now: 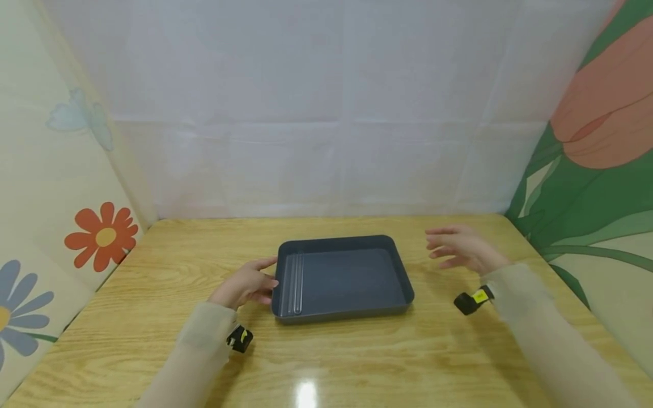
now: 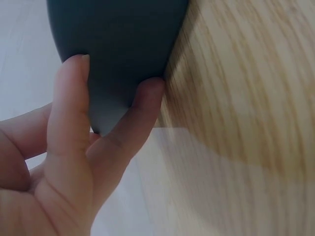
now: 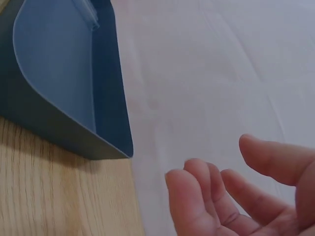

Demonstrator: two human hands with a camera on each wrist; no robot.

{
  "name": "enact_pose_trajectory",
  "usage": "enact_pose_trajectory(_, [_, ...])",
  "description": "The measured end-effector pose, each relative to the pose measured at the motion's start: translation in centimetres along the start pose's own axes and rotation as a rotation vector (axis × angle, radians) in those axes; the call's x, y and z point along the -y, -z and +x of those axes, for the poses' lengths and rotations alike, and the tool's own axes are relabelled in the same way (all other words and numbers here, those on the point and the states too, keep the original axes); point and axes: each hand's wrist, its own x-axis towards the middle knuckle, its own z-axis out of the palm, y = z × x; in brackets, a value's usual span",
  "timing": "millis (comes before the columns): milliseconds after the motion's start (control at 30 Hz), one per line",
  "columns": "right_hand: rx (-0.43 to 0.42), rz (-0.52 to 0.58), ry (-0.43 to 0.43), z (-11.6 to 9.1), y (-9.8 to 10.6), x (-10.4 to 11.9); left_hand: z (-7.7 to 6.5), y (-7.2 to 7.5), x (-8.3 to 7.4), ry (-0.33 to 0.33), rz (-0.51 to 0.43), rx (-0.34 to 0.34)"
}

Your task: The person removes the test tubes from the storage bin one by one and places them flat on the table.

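A dark blue-grey rectangular tray (image 1: 352,280) with raised walls sits on the wooden table, with several ridges along the left of its floor. At its left side is my left hand (image 1: 250,282), fingers spread and touching the outer wall. The left wrist view shows one fingertip (image 2: 74,64) against the tray wall (image 2: 118,39) by the rim and another low down by the table. My right hand (image 1: 464,246) hovers to the right of the tray, apart from it, holding nothing. In the right wrist view its fingers (image 3: 189,196) are loosely bent near the tray's corner (image 3: 110,145).
The wooden table (image 1: 347,362) reaches back to a white cloth backdrop (image 1: 326,113). Side panels with printed flowers stand left (image 1: 104,238) and right (image 1: 602,113). Each wrist wears a small black camera, one on the left (image 1: 240,339) and one on the right (image 1: 465,304).
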Motion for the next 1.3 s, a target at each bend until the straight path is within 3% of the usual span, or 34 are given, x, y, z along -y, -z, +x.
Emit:
enact_pose_trajectory(767, [-0.009,0.133,-0.01,1.4,-3.4,0.1,0.1,0.0,0.2,0.006,-0.01,-0.002])
enact_pose_trajectory(1300, [0.007,0.092,-0.059,2.3,-5.5,0.0,0.3,0.1,0.4,0.015,-0.009,-0.008])
